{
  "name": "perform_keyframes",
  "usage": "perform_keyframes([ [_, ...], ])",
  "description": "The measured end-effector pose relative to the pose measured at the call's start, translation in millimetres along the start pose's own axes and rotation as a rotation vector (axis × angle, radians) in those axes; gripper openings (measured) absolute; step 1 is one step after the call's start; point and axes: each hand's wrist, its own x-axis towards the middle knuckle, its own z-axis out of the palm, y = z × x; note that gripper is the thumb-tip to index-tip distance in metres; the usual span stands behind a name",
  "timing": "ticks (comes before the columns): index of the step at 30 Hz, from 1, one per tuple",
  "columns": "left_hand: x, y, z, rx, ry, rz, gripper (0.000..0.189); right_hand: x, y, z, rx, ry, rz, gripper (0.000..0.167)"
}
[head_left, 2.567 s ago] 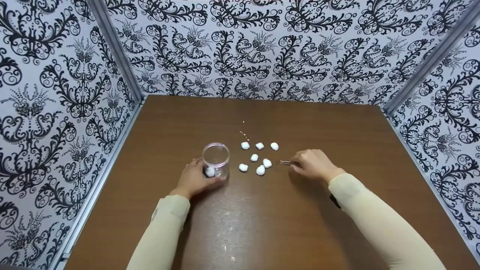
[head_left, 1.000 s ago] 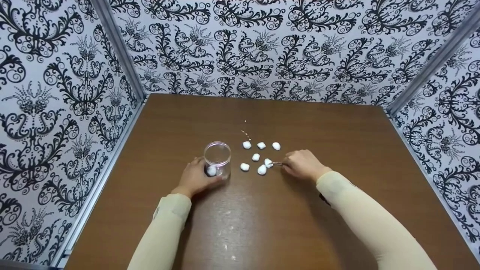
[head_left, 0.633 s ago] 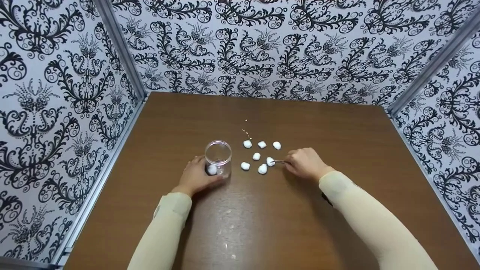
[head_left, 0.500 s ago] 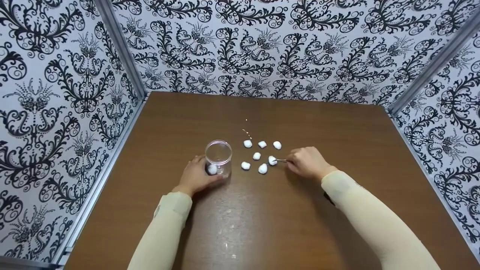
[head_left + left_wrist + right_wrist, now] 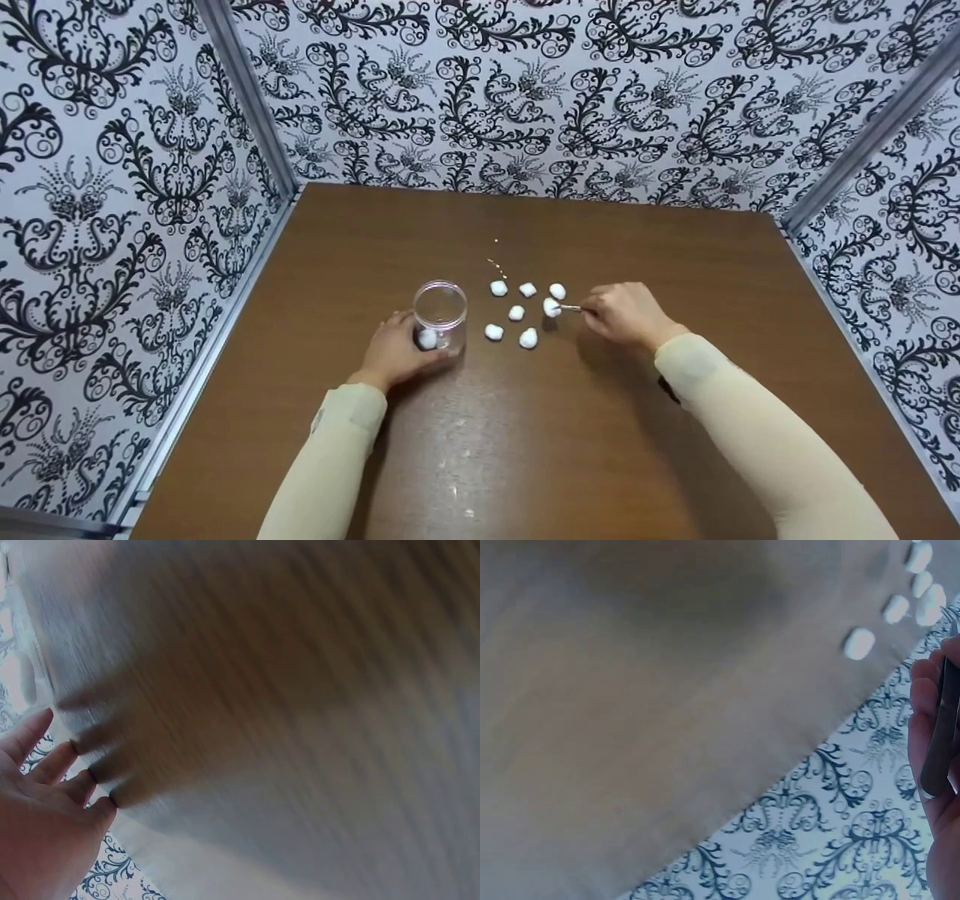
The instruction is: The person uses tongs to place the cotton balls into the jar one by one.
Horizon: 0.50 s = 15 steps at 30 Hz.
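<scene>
My left hand (image 5: 397, 352) grips a clear plastic jar (image 5: 454, 331) standing upright on the table, thumb in front and fingers around its left side. A white cotton ball (image 5: 427, 339) shows through the jar's lower wall. In my right hand (image 5: 626, 315) is a pair of metal tweezers (image 5: 571, 308). Their tips pinch another cotton ball (image 5: 551, 306), raised a little, with its shadow below. Several loose cotton balls (image 5: 516, 313) lie between the hands. The right wrist view shows the tweezers (image 5: 943, 727) along the fingers; the left wrist view shows fingers (image 5: 56, 761) but no clear jar outline.
Small pale specks (image 5: 497, 267) lie on the brown table (image 5: 360, 240) behind the cotton balls. Patterned black-and-white walls (image 5: 495, 97) with grey metal posts (image 5: 247, 97) enclose the table at the back and both sides.
My right hand has closed the tweezers on the rightmost front cotton ball, drawn it away from its neighbour and lifted it slightly up and back. My left hand stays on the jar.
</scene>
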Motion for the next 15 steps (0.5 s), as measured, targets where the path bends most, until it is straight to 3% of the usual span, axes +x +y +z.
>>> perform_keyframes([
  [6, -0.8, -0.5, 0.6, 0.004, 0.018, 0.006, 0.093, 27.0, -10.5, -13.7, 0.002, 0.062, -0.047, 0.005],
  [15, 0.4, 0.9, 0.2, -0.001, 0.015, 0.009, 0.090, 82.6, -40.7, -33.6, 0.009, 0.109, -0.134, 0.007],
])
